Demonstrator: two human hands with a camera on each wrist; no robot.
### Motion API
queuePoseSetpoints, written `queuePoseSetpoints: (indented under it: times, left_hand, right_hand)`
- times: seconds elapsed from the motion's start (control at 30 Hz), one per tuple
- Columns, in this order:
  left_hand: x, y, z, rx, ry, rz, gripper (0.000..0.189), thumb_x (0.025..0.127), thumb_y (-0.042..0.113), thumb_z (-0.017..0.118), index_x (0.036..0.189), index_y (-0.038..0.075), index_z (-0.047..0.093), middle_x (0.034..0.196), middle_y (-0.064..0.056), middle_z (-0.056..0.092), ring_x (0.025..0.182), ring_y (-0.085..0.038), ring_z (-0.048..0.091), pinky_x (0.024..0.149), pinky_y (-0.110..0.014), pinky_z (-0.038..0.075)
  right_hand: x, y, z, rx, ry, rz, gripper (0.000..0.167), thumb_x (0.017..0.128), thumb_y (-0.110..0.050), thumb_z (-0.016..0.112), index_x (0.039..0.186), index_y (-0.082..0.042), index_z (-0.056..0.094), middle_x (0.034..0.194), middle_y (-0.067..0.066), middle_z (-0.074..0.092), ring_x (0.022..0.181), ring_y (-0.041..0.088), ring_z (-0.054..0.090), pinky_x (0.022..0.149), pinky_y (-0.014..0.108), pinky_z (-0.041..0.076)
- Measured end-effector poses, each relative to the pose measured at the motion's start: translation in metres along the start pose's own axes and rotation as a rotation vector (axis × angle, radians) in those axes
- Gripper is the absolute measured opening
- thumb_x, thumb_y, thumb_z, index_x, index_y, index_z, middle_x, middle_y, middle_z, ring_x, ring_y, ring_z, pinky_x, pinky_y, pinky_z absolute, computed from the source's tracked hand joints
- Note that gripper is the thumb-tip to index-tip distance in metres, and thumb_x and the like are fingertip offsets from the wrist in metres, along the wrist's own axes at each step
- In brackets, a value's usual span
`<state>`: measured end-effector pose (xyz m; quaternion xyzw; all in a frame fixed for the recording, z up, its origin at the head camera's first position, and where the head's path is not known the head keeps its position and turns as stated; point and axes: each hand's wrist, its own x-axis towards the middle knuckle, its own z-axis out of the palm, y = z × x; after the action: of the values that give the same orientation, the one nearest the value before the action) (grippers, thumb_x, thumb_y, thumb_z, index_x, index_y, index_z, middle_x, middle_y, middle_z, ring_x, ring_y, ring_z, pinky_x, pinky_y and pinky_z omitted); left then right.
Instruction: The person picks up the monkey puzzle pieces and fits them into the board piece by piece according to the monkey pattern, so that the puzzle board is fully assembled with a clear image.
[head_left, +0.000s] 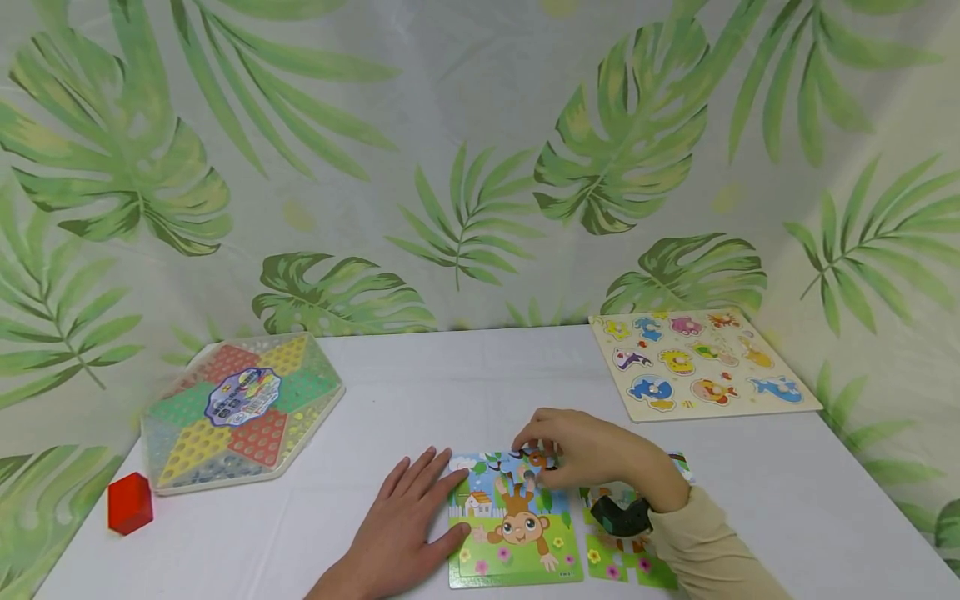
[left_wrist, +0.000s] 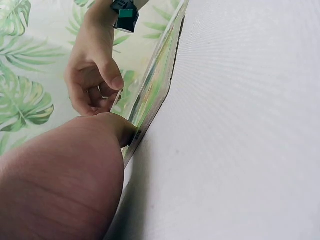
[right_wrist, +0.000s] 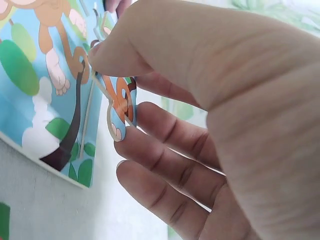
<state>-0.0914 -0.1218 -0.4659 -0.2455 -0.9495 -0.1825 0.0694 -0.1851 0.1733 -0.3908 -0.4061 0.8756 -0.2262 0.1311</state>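
Note:
A monkey jigsaw board (head_left: 521, 554) lies flat on the white table before me. My left hand (head_left: 401, 529) rests at its left edge, fingers spread, thumb (left_wrist: 125, 132) over the front border. Above the board's upper right corner, my right hand (head_left: 581, 446) pinches a small puzzle piece (right_wrist: 122, 102) between thumb and fingers. That piece is blue with an orange-brown curl, held tilted beside the board's surface in the right wrist view. Right of the board lie more joined jigsaw pieces (head_left: 603, 567), green with flowers, partly hidden by my right forearm and its dark wrist camera (head_left: 622, 515).
A wooden sea-animal knob puzzle (head_left: 708, 367) lies at the back right. At the back left is a hexagonal game box (head_left: 247, 408) with coloured triangles, a red block (head_left: 130, 503) in front of it. A leaf-print cloth (head_left: 480, 167) hangs behind the table.

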Motion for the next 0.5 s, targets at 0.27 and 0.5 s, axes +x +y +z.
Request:
queuePoseSetpoints:
  times: [0.27,0.5]
  left_hand:
    - [-0.0001,0.0005,-0.0004,-0.007,-0.007,-0.004,0.061,0.098,0.057,0.058,0.149,0.024,0.055,0.164,-0.004,0.041,0.154,-0.027,0.031,0.123,-0.053,0.024]
    - [0.0014,0.0001,-0.0004,-0.018,-0.05,-0.029,0.062,0.098,0.056,0.059,0.151,0.024,0.053,0.166,-0.003,0.038,0.156,-0.026,0.027,0.125,-0.051,0.019]
  right_hand:
    - [0.0054,-0.0035,0.0044,0.0,-0.009,-0.02,0.034,0.088,-0.019,0.078,0.122,-0.019,0.073,0.106,-0.007,0.064,0.086,0.007,0.058,0.075,0.022,0.051]
    - [0.0083,-0.0047,0.0075,-0.006,0.001,-0.032,0.035,0.087,-0.018,0.078,0.122,-0.017,0.073,0.105,-0.006,0.064,0.084,0.004,0.057,0.073,0.021,0.051]
